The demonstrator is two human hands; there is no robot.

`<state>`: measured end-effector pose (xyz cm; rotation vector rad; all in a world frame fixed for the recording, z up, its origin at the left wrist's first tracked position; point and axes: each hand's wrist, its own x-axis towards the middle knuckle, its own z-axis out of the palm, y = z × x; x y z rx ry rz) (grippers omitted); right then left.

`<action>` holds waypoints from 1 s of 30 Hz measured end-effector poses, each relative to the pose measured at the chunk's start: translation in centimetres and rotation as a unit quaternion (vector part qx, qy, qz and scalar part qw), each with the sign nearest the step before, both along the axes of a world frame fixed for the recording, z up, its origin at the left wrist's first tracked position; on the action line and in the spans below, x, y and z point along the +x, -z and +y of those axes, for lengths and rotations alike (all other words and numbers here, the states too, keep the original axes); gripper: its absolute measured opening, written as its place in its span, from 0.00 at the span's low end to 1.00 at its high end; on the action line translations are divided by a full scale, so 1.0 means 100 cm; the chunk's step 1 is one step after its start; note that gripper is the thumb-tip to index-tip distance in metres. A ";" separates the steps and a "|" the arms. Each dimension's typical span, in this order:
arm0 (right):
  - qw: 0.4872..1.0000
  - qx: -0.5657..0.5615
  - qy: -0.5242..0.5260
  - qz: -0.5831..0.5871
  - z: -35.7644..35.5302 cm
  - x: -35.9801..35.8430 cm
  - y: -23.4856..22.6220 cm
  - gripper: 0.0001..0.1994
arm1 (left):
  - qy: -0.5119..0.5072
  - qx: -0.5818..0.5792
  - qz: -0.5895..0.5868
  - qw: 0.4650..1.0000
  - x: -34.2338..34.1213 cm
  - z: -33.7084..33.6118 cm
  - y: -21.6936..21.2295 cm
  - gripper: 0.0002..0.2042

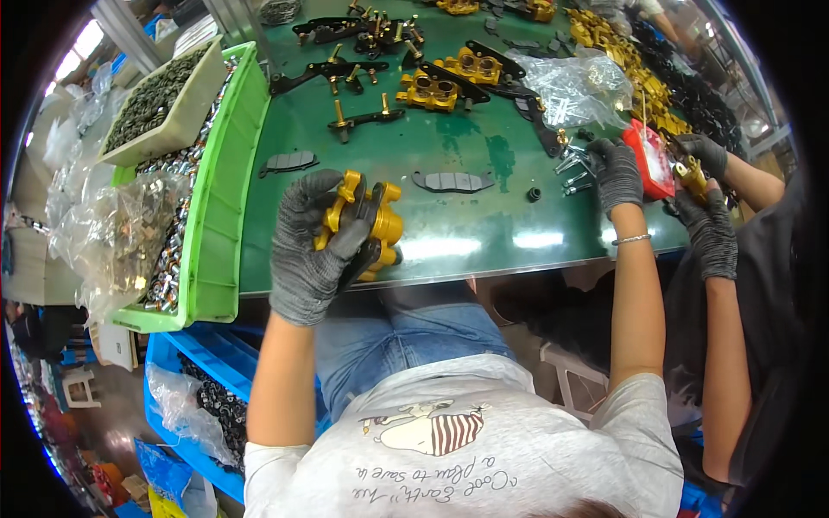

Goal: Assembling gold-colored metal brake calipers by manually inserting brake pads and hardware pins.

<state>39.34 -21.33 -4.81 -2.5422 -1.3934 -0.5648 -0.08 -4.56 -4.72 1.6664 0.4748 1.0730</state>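
My left hand (312,246), in a grey knit glove, is wrapped round a gold brake caliper (389,226) with a black bracket, raised over the table's near edge. My right hand (617,173), gloved alike, reaches out to the right with fingers curled down. Beside its fingers lie several silver bolts (577,183); its fingertips are hidden, so what it grips does not show. Just right of it stands a red container (649,164). Two brake pads lie near the left hand: one pad (452,182) to its right, another pad (290,162) beyond it.
A green crate (223,198) of metal parts, topped by a cream tray (129,154), flanks the table's left. Gold calipers (430,90) and black brackets (332,73) lie farther back, near a clear plastic bag (574,86). A co-worker's gloved hands (710,229) handle a gold part at right.
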 end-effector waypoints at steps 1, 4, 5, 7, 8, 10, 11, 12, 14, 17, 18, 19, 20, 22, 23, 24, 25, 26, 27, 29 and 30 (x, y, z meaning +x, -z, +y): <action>0.999 0.007 0.001 0.038 -0.001 0.001 -0.001 0.11 | 0.002 -0.077 -0.060 0.995 0.000 -0.001 0.002 0.23; 0.993 0.020 0.004 0.116 -0.001 0.000 0.003 0.11 | 0.076 -0.247 -0.124 0.958 0.005 -0.007 0.008 0.26; 0.989 0.018 0.022 0.146 0.000 0.001 0.005 0.11 | 0.117 -0.330 -0.159 0.923 0.011 -0.010 0.008 0.27; 0.977 0.016 0.059 0.204 0.003 0.003 0.008 0.11 | 0.141 -0.354 -0.190 0.905 0.023 -0.014 0.012 0.28; 0.977 0.016 0.062 0.202 0.003 0.006 0.007 0.11 | 0.162 -0.376 -0.220 0.885 0.028 -0.015 0.015 0.29; 0.966 0.026 0.071 0.247 0.006 0.011 0.007 0.11 | 0.184 -0.398 -0.249 0.864 0.031 -0.014 0.017 0.29; 0.959 0.032 0.075 0.270 0.006 0.011 0.008 0.11 | 0.190 -0.407 -0.234 0.863 0.031 -0.013 0.018 0.30; 0.959 0.032 0.078 0.270 0.003 0.011 0.007 0.11 | 0.195 -0.415 -0.218 0.862 0.030 -0.011 0.019 0.30; 0.976 0.039 0.080 0.201 -0.004 0.014 0.004 0.11 | 0.204 -0.423 -0.202 0.859 0.031 -0.009 0.021 0.31; 0.980 0.101 0.034 0.170 0.004 -0.016 -0.005 0.11 | 0.198 -0.371 -0.184 0.888 0.029 -0.008 0.025 0.38; 0.973 0.158 -0.003 0.171 0.005 -0.040 -0.013 0.10 | 0.191 -0.370 -0.183 0.890 0.027 -0.007 0.024 0.38; 0.931 0.175 -0.054 0.316 0.010 -0.091 -0.038 0.10 | 0.178 -0.367 -0.181 0.895 0.026 -0.007 0.025 0.39; 0.866 0.189 -0.099 0.451 0.013 -0.144 -0.058 0.10 | 0.170 -0.365 -0.179 0.898 0.027 -0.007 0.023 0.40; 0.819 0.222 -0.258 0.462 0.016 -0.188 -0.051 0.10 | 0.170 -0.363 -0.171 0.900 0.029 -0.009 0.021 0.41; 0.818 0.225 -0.256 0.464 0.020 -0.198 -0.051 0.10 | 0.175 -0.362 -0.172 0.899 0.029 -0.010 0.021 0.41; 0.825 0.199 -0.250 0.467 0.027 -0.208 -0.052 0.10 | 0.172 -0.360 -0.175 0.900 0.025 -0.010 0.023 0.41; 0.834 0.177 -0.238 0.465 0.030 -0.214 -0.057 0.09 | 0.177 -0.358 -0.177 0.899 0.026 -0.011 0.022 0.41; 0.843 0.155 -0.227 0.463 0.031 -0.217 -0.059 0.09 | 0.179 -0.358 -0.174 0.900 0.027 -0.012 0.020 0.41; 0.841 0.158 -0.225 0.465 0.030 -0.218 -0.057 0.09 | 0.175 -0.358 -0.169 0.902 0.028 -0.014 0.019 0.40; 0.823 0.234 -0.235 0.462 0.026 -0.218 -0.049 0.07 | 0.167 -0.357 -0.159 0.905 0.029 -0.015 0.017 0.39; 0.811 0.269 -0.242 0.460 0.026 -0.219 -0.047 0.06 | 0.165 -0.358 -0.158 0.906 0.028 -0.014 0.016 0.39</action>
